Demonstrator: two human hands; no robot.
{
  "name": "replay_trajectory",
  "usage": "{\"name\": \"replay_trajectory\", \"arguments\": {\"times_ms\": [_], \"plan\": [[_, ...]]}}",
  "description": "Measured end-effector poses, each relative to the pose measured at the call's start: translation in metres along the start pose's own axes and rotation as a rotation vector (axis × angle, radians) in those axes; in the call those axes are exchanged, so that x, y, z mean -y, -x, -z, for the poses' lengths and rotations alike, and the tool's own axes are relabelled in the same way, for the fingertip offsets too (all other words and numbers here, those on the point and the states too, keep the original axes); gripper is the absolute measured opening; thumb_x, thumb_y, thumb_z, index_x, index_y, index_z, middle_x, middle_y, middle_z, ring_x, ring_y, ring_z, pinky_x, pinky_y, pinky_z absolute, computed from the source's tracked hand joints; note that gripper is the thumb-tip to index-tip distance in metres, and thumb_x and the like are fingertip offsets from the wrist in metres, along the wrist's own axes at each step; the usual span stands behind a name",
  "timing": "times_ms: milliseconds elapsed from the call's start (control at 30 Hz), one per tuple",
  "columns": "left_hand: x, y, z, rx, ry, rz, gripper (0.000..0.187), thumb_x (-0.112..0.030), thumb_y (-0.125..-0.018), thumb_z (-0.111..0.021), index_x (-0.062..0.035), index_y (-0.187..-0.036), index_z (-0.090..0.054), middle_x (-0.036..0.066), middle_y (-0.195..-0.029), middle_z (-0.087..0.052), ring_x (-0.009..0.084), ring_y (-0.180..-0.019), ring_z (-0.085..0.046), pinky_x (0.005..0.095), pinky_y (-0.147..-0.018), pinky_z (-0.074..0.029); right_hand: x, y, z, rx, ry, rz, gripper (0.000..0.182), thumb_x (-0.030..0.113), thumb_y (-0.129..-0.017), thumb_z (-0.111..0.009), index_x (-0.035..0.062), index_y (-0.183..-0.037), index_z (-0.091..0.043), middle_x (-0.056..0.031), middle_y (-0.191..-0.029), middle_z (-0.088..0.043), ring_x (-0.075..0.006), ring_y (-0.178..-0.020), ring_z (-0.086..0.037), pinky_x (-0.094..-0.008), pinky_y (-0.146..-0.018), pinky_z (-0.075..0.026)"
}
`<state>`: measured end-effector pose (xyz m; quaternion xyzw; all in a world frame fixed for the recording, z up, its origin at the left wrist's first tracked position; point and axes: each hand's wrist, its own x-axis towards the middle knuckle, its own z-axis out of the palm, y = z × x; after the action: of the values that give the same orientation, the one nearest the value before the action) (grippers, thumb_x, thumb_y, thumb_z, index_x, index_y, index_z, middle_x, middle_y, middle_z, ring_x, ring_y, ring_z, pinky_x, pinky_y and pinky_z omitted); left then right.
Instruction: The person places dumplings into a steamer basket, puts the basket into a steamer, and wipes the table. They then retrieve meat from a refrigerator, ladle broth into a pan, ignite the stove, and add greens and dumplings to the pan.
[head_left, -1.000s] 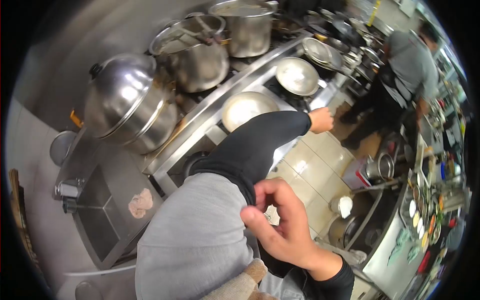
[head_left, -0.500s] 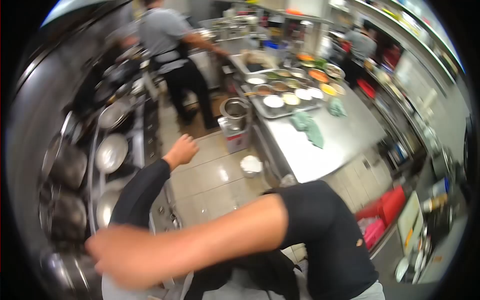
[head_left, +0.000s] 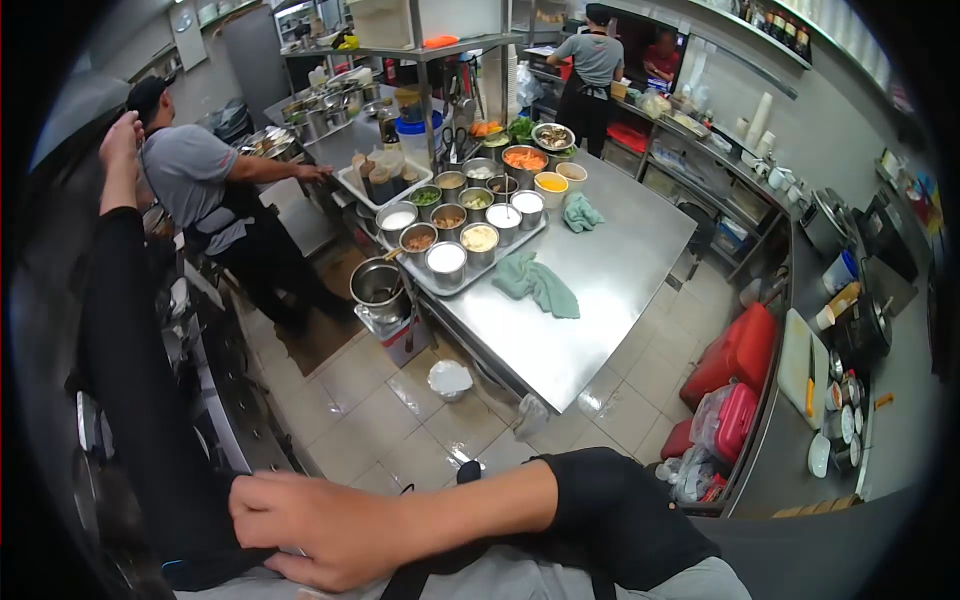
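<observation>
My left arm, in a black sleeve (head_left: pixel 140 370), stretches up along the left side of the view. At its end my left hand (head_left: pixel 122 140) is raised with its fingers curled in, and no object shows in it. My right forearm crosses low in front of my body. My right hand (head_left: pixel 310 525) pinches the cloth of the left sleeve near the upper arm; its fingertips are partly hidden.
A steel table (head_left: pixel 600 270) holds a tray of several food pots (head_left: pixel 478 240) and green cloths (head_left: pixel 535 285). Co-workers stand left (head_left: pixel 225 200) and at the back (head_left: pixel 590 75). A pot (head_left: pixel 380 285) stands beside the table; red cases (head_left: pixel 735 355) lie at right.
My left arm has swung up and left. My right hand has shifted right and closed on the left sleeve. The view has turned and shows more of the table.
</observation>
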<state>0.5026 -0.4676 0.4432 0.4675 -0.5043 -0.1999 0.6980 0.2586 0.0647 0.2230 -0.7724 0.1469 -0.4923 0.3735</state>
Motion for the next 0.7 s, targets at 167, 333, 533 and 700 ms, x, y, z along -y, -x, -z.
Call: {"name": "replay_trajectory", "arguments": {"times_ms": [167,333,533,700], "plan": [[-0.003,-0.036,-0.064,0.041,0.281,0.161,0.021,-0.031,-0.085,-0.073,-0.0120,-0.093,-0.068,0.000,-0.089,-0.071,0.0067,-0.070,-0.064,0.0243,-0.053,-0.039,-0.053,-0.018,0.028,0.015,-0.794,-0.283,0.017,0.007,-0.089,-0.057,0.0054,-0.103,-0.049,-0.0022,-0.087,-0.046,-0.0122,-0.084,-0.048,-0.0317,-0.073,-0.042],[0.034,0.072,-0.153,0.104,-0.693,-0.855,0.023,-0.024,-0.086,-0.062,-0.0073,-0.100,-0.069,0.013,-0.095,-0.069,0.0288,-0.086,-0.068,0.0400,-0.074,-0.053,-0.054,-0.002,0.019,0.101,-0.390,-0.091,0.025,0.019,-0.090,-0.061,0.0026,-0.100,-0.045,-0.0141,-0.086,-0.044,-0.0283,-0.073,-0.048,-0.0377,-0.066,-0.039],[0.147,0.445,-0.184,1.714,-1.115,-0.999,0.022,-0.020,-0.076,-0.068,-0.0047,-0.091,-0.064,0.016,-0.099,-0.068,0.0245,-0.089,-0.067,0.0407,-0.071,-0.053,-0.004,-0.080,0.059,0.162,-0.102,-0.274,0.031,0.020,-0.082,-0.064,0.0007,-0.098,-0.046,-0.0217,-0.081,-0.050,-0.0407,-0.079,-0.054,-0.0465,-0.066,-0.042],[0.225,0.601,-0.136,2.002,-0.904,-0.660,0.019,-0.019,-0.081,-0.067,-0.0033,-0.092,-0.065,0.014,-0.098,-0.068,0.0220,-0.088,-0.066,0.0376,-0.074,-0.052,0.002,-0.109,0.078,0.472,0.222,-0.506,0.029,0.021,-0.081,-0.066,-0.0072,-0.089,-0.063,-0.0227,-0.081,-0.068,-0.0430,-0.078,-0.068,-0.0451,-0.071,-0.055]]}}
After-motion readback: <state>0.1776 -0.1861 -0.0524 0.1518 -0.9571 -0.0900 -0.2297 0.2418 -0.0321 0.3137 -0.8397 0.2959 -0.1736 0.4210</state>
